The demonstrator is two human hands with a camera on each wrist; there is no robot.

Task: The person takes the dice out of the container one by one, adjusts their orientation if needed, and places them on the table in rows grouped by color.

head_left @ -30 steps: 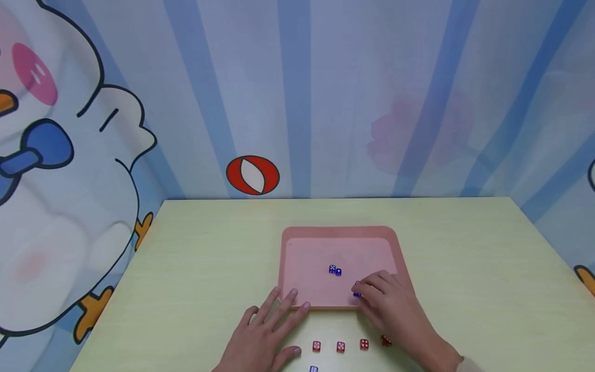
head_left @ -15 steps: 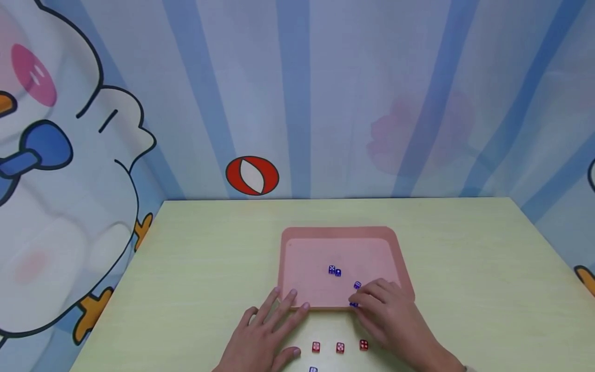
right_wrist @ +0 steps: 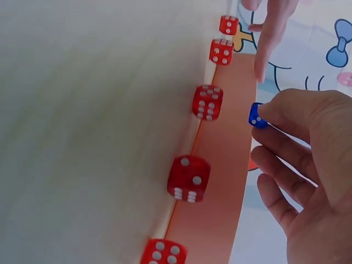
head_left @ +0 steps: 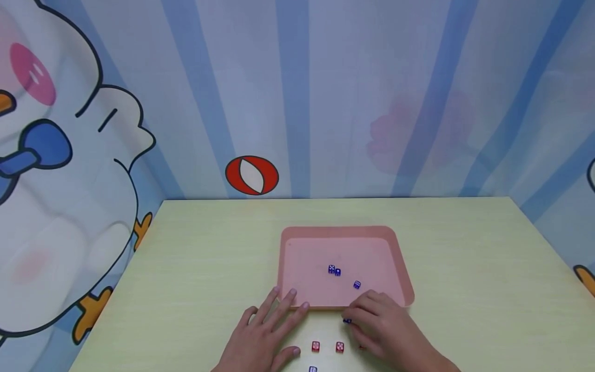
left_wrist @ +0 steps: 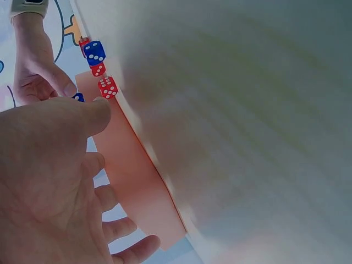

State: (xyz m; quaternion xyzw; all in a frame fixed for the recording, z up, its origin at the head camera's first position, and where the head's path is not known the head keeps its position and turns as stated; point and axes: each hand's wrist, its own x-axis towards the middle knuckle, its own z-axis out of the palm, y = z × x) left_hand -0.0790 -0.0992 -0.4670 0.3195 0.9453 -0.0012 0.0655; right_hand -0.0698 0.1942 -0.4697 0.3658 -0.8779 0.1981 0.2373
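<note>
My right hand (head_left: 388,325) pinches a blue die (right_wrist: 257,116) between thumb and index finger, just in front of the near rim of the pink tray (head_left: 404,268). My left hand (head_left: 267,333) lies with fingers spread, its fingertips overlapping the tray's near left corner. Inside the tray are a pair of blue dice (head_left: 331,269) side by side and a single blue die (head_left: 357,284) nearer the right. A row of red dice stands on the table before the tray, among them one red die (head_left: 315,346) and another red die (head_left: 340,347). My right hand partly covers the row.
Another blue die (head_left: 313,369) sits at the bottom edge of the head view, nearer me than the red row. The pale table (head_left: 209,248) reaches back to a striped blue curtain (head_left: 334,103) with cartoon prints.
My right hand has carried the blue die out of the tray, over its near rim and toward me, slightly left. It now covers more red dice. My left hand has stayed in place.
</note>
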